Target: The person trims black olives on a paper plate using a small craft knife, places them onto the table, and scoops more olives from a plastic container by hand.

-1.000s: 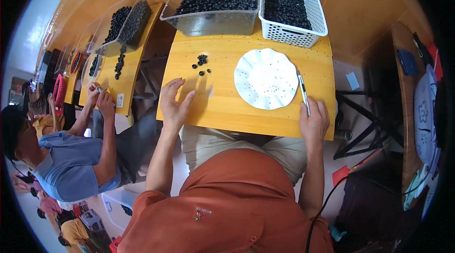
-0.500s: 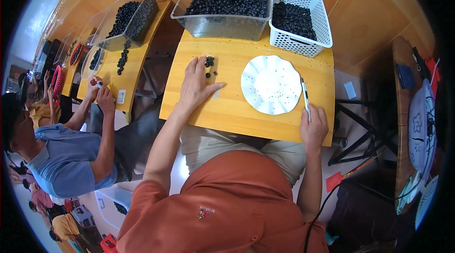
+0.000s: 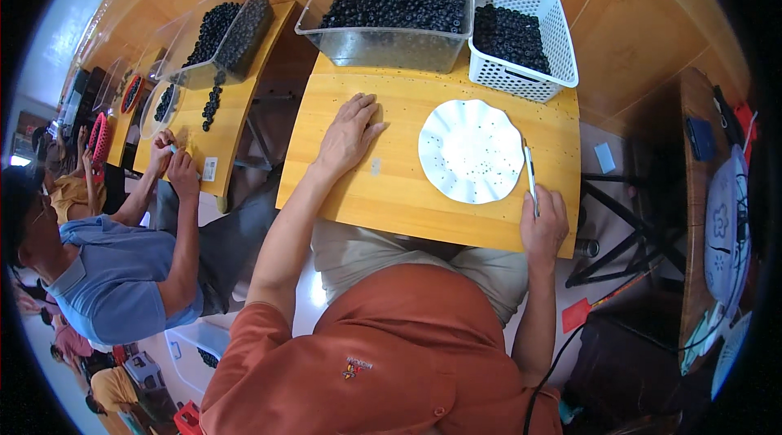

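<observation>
My left hand (image 3: 350,135) rests palm down on the yellow wooden table (image 3: 391,191), left of the plate. Its fingers are curled together over the spot of the small black ring-shaped parts, which are hidden under it. My right hand (image 3: 544,227) is closed round a slim, pale, pen-shaped tool (image 3: 531,173) with a dark section, at the table's right edge. The tool points away from me, next to the rim of a white plate with a wavy edge (image 3: 436,170). Tiny black specks are scattered over the plate.
A clear plastic bin (image 3: 387,48) full of black ring-shaped parts stands at the table's far side. Beside it, a white perforated basket (image 3: 562,52) holds more. On the left, a co-worker in a blue shirt (image 3: 130,272) works with both hands at another table (image 3: 232,121).
My left hand has slid slightly right and its fingers have curled over the small black parts, covering them. My right hand keeps its hold on the tool. The view has shifted a little.
</observation>
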